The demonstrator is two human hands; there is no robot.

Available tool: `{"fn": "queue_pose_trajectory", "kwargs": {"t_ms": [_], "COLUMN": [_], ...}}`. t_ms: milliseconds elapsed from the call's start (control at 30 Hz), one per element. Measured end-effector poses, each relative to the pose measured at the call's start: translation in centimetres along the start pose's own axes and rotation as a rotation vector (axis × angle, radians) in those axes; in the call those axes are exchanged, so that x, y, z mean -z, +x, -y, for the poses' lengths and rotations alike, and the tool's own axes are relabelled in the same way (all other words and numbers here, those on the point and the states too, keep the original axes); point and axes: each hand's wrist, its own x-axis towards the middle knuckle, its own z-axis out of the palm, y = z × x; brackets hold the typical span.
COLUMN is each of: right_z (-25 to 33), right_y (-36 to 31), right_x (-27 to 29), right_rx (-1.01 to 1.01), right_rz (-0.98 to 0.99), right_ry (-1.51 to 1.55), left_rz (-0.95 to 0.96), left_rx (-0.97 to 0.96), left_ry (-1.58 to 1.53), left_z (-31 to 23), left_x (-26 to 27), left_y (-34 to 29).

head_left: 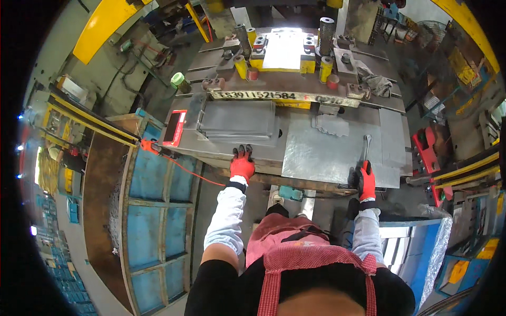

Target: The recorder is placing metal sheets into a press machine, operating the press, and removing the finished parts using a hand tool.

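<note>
My left hand (242,164), in a red glove with black fingertips, lies at the front edge of the press table (266,151). Its fingers are stretched forward and hold nothing. Just beyond them is a stack of grey sheet-metal pieces (237,118). My right hand (367,181), gloved the same way, is closed at the front right edge, beside a large flat metal sheet (321,152). A wrench (367,146) runs forward from its curled fingers over that sheet; the handle's lower end is hidden by the glove. Some thin cut metal pieces (331,125) lie at the sheet's far edge.
At the back stands a die set with guide posts (326,34) and yellow blocks (287,66). A red-and-white card (175,129) lies at the table's left. A blue framed rack (158,210) stands left, a blue cabinet (421,247) right. A red cable (192,173) hangs in front.
</note>
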Motion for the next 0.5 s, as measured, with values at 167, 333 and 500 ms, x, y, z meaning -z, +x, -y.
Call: {"fn": "queue_pose_trajectory", "kwargs": {"t_ms": [167, 333, 500], "right_z": [-0.2, -0.1, -1.0], "right_y": [0.5, 0.3, 0.9], "right_x": [1.2, 1.0, 1.5], "right_rx": [0.069, 0.057, 0.003], "right_rz": [0.033, 0.044, 0.074], "right_ry": [-0.076, -0.105, 0.073], "left_rz": [0.128, 0.082, 0.149], "left_rx": [0.053, 0.029, 0.051], "left_ry": [-0.026, 0.003, -0.034], "left_z": [-0.3, -0.1, -0.3], "left_x": [0.6, 0.3, 1.0], "left_y": [0.5, 0.1, 0.3]}}
